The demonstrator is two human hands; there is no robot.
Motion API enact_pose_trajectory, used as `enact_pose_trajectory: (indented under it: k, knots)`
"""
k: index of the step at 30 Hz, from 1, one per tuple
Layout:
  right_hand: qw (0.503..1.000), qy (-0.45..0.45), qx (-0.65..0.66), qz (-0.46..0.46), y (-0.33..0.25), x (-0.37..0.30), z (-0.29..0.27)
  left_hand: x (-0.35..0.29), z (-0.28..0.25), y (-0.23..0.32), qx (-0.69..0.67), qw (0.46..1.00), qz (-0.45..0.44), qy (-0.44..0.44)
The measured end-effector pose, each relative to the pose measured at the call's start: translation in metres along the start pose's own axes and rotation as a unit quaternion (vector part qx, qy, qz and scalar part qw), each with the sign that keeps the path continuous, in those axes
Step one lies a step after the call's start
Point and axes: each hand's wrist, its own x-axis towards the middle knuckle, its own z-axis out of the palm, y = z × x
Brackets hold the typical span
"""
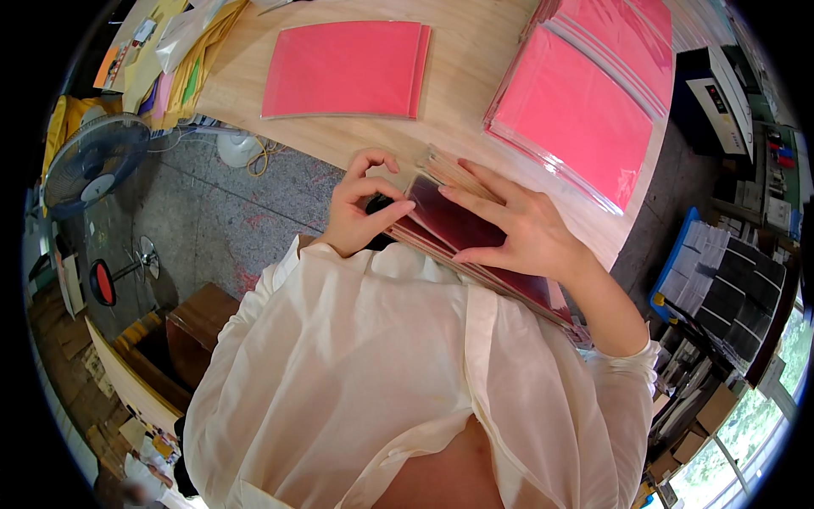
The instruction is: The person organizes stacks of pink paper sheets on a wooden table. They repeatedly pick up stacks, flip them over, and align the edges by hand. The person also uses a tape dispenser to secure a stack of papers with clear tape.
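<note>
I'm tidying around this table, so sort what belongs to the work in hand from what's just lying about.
Likely in use:
dark red stack under the right hand
pink sheets at top middle
pink stack at right

Likely lying about:
fan
papers at top left
boxy machine

A pale wood-grain tabletop (462, 97) spans the far side. Left of it, a grey speckled floor (280, 195) shows reddish marks, and a round-caged fan with dark bluish blades (100, 165) stands near the far left. A brown, box-shaped piece of furniture (203, 322) sits at near left. On the right are crowded shelves (776, 191); at near right, daylight and green foliage show through a wide glass window (750, 437), with brown cardboard boxes (717, 409) beside it.
</note>
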Motion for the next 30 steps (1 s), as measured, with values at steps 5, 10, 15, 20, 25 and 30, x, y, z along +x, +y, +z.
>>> enact_pose_trajectory:
  k: [5, 10, 15, 20, 25, 30]
  knots:
    - [1.0, -0.011, -0.005, 0.005, -0.002, -0.001, 0.005, 0.016, 0.014, 0.001, 0.004, 0.997, -0.026, 0.068]
    - [0.996, 0.013, -0.082, -0.039, 0.0, -0.002, 0.005, 0.007, -0.004, 0.004, -0.088, 0.99, -0.081, 0.072]
    - [0.998, 0.004, -0.069, -0.001, 0.006, -0.003, 0.005, -0.011, -0.024, 0.0, -0.005, 0.999, 0.025, -0.021]
    - [0.997, 0.009, -0.072, 0.012, -0.003, -0.003, 0.005, -0.015, -0.023, -0.005, -0.001, 0.999, 0.032, -0.03]
    - [0.998, 0.009, -0.063, 0.01, -0.007, -0.004, 0.007, -0.013, -0.023, -0.004, 0.001, 0.999, 0.03, -0.035]
    - [0.998, 0.011, -0.057, 0.005, -0.01, -0.004, 0.008, -0.01, -0.024, -0.003, 0.004, 0.998, 0.033, -0.045]
